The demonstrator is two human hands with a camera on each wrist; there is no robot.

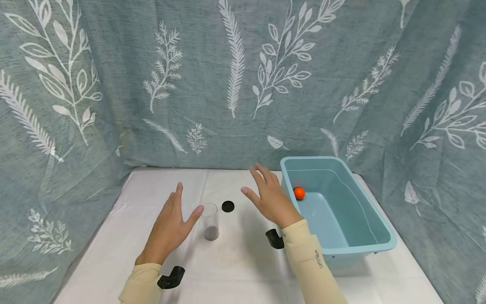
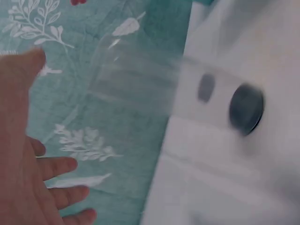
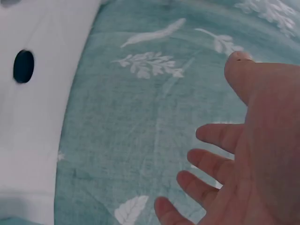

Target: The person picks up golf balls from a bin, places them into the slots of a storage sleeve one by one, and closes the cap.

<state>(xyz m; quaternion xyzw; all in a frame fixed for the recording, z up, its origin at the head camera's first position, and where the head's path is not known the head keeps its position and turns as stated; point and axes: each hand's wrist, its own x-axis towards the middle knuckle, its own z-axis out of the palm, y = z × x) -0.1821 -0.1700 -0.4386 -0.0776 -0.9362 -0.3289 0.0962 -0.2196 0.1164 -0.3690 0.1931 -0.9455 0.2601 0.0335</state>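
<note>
A clear, open-topped cylinder (image 1: 210,221) with a dark base stands upright on the white cloth. Just left of it my left hand (image 1: 169,230) is spread, its thumb tip overlapping the cylinder's rim in the head view. In the left wrist view the same cylinder (image 2: 136,79) is blurred, and the left hand (image 2: 28,140) has its fingers apart with nothing in them. A black round disc (image 1: 228,206) lies behind the cylinder. My right hand (image 1: 271,196) hovers to the right of the disc, fingers spread and holding nothing; the right wrist view shows its palm (image 3: 262,150).
A light blue plastic bin (image 1: 338,251) stands on the right, beside my right forearm. Inside it, by the left wall, lies an orange ball (image 1: 299,193). Blue-green leaf-patterned curtains (image 1: 212,139) enclose the table (image 1: 228,274) at the back and both sides.
</note>
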